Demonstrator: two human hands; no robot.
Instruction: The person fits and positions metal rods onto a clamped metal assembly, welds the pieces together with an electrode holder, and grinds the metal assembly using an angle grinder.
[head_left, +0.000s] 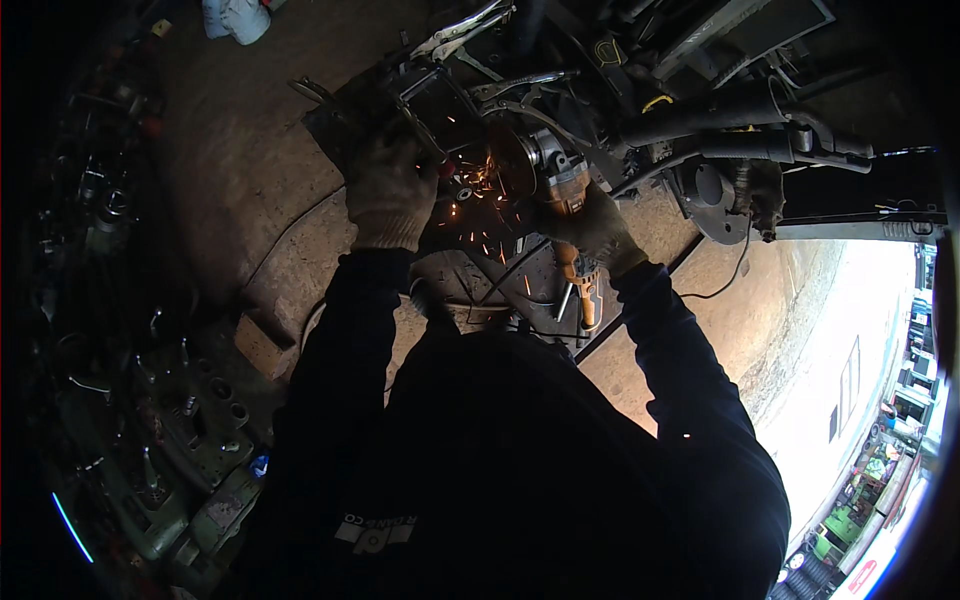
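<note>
My right hand (597, 232), in a worn work glove, grips an angle grinder (548, 170) with a grey metal head and orange body. Its disc meets a small metal part (462, 190) and orange sparks fly toward me. My left hand (390, 190), also gloved, presses down on a dark metal piece (438, 105) right beside the sparks. Both sleeves are dark and come in from below. The work lies on a round dark metal plate (470, 275) on the floor.
Locking pliers (462, 28) and other hand tools lie beyond the workpiece. A dark pipe and vehicle parts (740, 140) sit at the right. Engine parts (180, 440) crowd the dim left side. A screwdriver with an orange handle (588, 300) lies near my right wrist. Bright daylight at the right.
</note>
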